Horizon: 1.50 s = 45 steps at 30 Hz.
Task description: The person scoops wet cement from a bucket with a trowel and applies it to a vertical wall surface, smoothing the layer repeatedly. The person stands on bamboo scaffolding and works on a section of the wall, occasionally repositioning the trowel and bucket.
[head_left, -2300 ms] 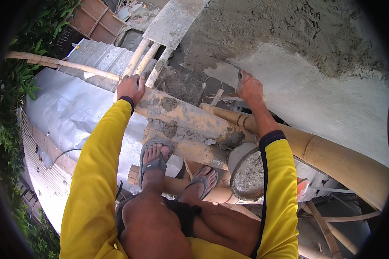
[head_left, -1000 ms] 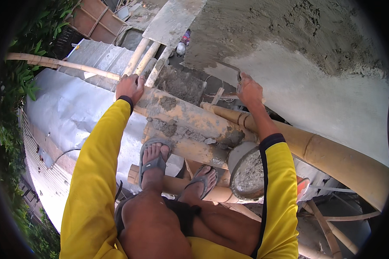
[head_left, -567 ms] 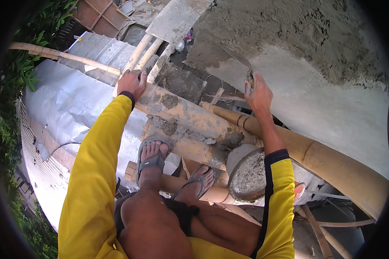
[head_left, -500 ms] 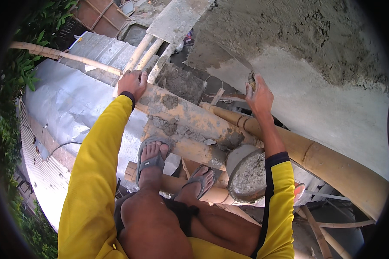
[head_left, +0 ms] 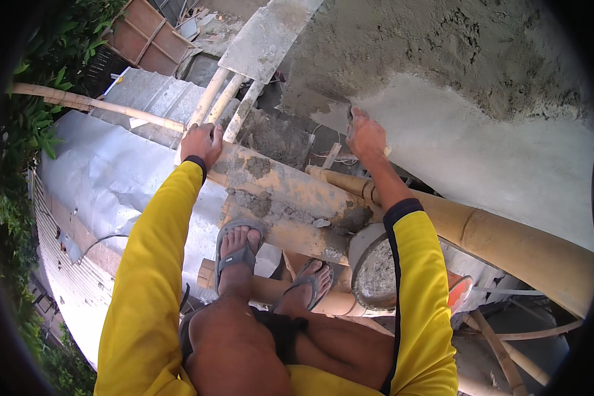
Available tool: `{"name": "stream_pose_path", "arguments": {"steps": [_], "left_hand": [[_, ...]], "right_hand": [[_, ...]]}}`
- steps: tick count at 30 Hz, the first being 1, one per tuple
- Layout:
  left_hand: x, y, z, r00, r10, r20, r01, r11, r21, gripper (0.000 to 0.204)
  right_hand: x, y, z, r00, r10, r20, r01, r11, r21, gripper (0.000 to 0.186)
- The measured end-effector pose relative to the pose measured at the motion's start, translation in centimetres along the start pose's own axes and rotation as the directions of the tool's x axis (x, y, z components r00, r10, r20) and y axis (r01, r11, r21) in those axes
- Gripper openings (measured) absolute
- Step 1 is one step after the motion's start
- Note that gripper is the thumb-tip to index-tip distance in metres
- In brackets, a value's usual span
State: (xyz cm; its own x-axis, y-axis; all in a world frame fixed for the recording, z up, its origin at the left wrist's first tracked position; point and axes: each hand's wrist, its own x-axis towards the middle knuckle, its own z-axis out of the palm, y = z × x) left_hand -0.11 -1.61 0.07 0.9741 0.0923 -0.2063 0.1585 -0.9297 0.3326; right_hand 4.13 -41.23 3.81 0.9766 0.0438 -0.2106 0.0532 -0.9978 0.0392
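My left hand (head_left: 201, 142) grips the end of a mortar-stained bamboo scaffold pole (head_left: 280, 188). My right hand (head_left: 366, 135) is closed on a plastering trowel (head_left: 350, 115), pressing its blade against the wet grey plaster on the wall (head_left: 482, 132). Only a small part of the trowel shows past my fingers. Smooth plaster lies to the right of the hand and rough plaster above it. A bucket of grey mortar (head_left: 375, 270) sits by my right elbow. My feet in sandals (head_left: 237, 247) rest on bamboo poles.
A thick bamboo pole (head_left: 508, 237) runs along the wall at lower right. Corrugated metal roofing (head_left: 105, 191) lies far below on the left, with greenery at its edge. A cement-covered plank (head_left: 264, 39) lies on thin poles above. A wooden crate (head_left: 145, 39) stands at upper left.
My right hand has slid the trowel up and a little left along the wall. My left hand has kept its grip on the pole. The view has tilted slightly.
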Motion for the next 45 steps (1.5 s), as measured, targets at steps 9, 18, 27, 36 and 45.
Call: {"name": "stream_pose_path", "arguments": {"steps": [9,18,27,36,45], "left_hand": [[0.1,-0.7,0.9,0.999,0.033,-0.043,-0.033,0.999,0.003,0.045],[0.2,-0.8,1.0,0.999,0.030,-0.036,-0.031,0.999,-0.019,0.046],[0.1,-0.4,0.7,0.999,0.002,-0.033,-0.003,1.000,-0.015,0.046],[0.0,-0.1,0.0,0.999,0.039,-0.019,-0.039,0.999,0.012,0.044],[-0.1,-0.1,-0.5,0.999,-0.011,0.046,0.014,0.998,-0.066,0.043]], "right_hand": [[-2.4,1.1,-4.0,0.983,0.012,-0.181,0.020,0.985,0.174,0.049],[-4.3,1.9,-6.6,0.927,0.074,-0.366,-0.002,0.981,0.194,0.037],[-5.9,1.5,-7.8,0.909,-0.026,-0.417,0.116,0.975,0.191,0.030],[-0.1,-3.5,-2.8,0.994,-0.107,0.030,0.094,0.953,0.288,0.035],[3.0,-2.3,-2.2,1.000,0.018,0.019,-0.023,0.961,0.274,0.051]]}}
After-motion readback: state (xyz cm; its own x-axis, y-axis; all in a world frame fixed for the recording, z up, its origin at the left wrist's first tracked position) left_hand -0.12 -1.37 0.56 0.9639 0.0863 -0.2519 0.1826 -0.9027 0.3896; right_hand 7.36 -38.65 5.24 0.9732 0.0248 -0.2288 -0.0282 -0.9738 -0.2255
